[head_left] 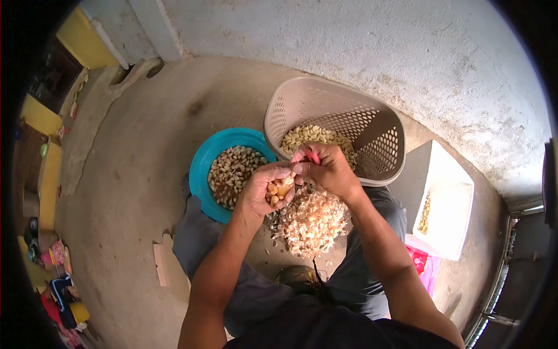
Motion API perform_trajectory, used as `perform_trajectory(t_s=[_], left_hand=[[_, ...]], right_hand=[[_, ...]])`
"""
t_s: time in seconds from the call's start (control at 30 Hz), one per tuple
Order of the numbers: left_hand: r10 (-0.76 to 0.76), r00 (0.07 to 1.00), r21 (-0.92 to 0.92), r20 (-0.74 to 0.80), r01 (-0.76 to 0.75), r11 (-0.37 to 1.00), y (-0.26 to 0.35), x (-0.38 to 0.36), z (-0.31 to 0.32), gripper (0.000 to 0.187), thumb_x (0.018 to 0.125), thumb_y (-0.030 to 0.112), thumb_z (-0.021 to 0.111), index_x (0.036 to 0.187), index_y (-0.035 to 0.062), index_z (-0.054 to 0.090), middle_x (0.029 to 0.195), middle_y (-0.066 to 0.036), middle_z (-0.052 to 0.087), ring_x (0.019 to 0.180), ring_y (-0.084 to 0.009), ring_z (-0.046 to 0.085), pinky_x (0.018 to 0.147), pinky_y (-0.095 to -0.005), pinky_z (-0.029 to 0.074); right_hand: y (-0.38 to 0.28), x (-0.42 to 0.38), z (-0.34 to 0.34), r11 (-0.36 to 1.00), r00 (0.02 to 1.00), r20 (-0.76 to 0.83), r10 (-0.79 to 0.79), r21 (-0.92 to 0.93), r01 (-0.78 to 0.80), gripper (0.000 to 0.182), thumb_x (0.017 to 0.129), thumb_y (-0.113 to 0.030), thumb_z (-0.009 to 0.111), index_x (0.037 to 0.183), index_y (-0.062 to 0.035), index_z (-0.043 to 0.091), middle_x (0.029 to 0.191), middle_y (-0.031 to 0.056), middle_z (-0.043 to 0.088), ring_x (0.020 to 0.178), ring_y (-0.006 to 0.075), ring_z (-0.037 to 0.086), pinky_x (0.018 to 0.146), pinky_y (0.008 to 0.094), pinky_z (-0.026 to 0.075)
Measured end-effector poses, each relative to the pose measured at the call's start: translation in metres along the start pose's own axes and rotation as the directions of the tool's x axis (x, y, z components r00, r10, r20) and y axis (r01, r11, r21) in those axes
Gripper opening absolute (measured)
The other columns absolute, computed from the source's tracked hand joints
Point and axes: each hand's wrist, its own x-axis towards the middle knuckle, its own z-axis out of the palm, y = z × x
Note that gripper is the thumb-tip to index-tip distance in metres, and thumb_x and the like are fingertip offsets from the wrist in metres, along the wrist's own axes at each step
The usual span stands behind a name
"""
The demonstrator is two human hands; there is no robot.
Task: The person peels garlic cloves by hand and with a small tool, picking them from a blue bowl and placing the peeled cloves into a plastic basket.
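My left hand [260, 189] is cupped around several garlic cloves [281, 189], held above the gap between my knees. Its fingertips meet those of my right hand [330, 170], whose fingers are closed on a small red-handled tool [314, 156]; the blade end is hidden. Left of my hands, a teal basin [199, 166] holds many unpeeled cloves [229, 168]. Just beyond them stands a beige perforated basket [325, 93] with pale peeled cloves [314, 135] at the bottom. A heap of papery garlic skins [314, 224] lies on the floor below my hands.
To the right, a white box [450, 203] lies with some cloves inside, near a pink bag [429, 273]. A cardboard piece [163, 264] is on the floor at left. The pale wall [372, 46] rises behind the basket. Clothes and shoes [55, 256] line the far left.
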Motion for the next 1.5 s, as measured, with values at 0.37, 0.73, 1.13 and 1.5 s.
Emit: perform_trajectory(t_s=[0.37, 0.73, 1.13, 1.5], left_hand=[[0.096, 0.989, 0.015, -0.113, -0.095, 0.995, 0.003, 0.000, -0.002, 0.025, 0.100, 0.025, 0.061, 0.113, 0.0031, 0.066, 0.094, -0.013, 0.069, 0.059, -0.0213, 0.067, 0.036, -0.0247, 0.047], [0.173, 0.974, 0.209, -0.149, -0.140, 0.968, 0.019, -0.009, 0.001, 0.025, 0.097, 0.017, 0.061, 0.114, -0.0007, 0.066, 0.092, -0.013, 0.071, 0.059, -0.0210, 0.068, 0.037, -0.0275, 0.048], [0.187, 0.969, 0.293, -0.159, -0.135, 0.947, 0.014, -0.013, 0.019, 0.024, 0.093, 0.008, 0.064, 0.111, -0.0075, 0.066, 0.081, -0.013, 0.068, 0.053, -0.0220, 0.067, 0.038, -0.0278, 0.047], [0.134, 0.984, 0.255, -0.116, -0.101, 0.962, 0.015, -0.012, 0.014, 0.021, 0.092, 0.009, 0.064, 0.108, -0.0039, 0.061, 0.083, -0.016, 0.069, 0.053, -0.0231, 0.067, 0.032, -0.0286, 0.045]], right_hand=[[0.007, -0.001, 0.002, 0.942, 0.973, -0.039, -0.226, -0.262, 0.208, 0.020, 0.092, -0.005, 0.075, 0.108, 0.0021, 0.064, 0.088, 0.0066, 0.062, 0.075, 0.0153, 0.063, 0.068, 0.0298, 0.051], [0.000, -0.005, 0.004, 0.850, 0.981, 0.008, -0.196, -0.497, 0.174, 0.026, 0.098, -0.020, 0.069, 0.100, 0.0039, 0.059, 0.090, 0.0173, 0.071, 0.080, 0.0335, 0.071, 0.073, 0.0436, 0.055], [-0.008, -0.006, 0.006, 0.747, 0.985, 0.077, -0.156, -0.643, 0.168, 0.040, 0.092, -0.038, 0.075, 0.095, 0.0010, 0.064, 0.086, 0.0217, 0.071, 0.081, 0.0418, 0.070, 0.070, 0.0471, 0.053], [-0.015, -0.008, 0.004, 0.718, 0.987, 0.107, -0.119, -0.678, 0.159, 0.038, 0.090, -0.035, 0.077, 0.091, 0.0014, 0.067, 0.080, 0.0219, 0.070, 0.076, 0.0400, 0.070, 0.067, 0.0453, 0.053]])
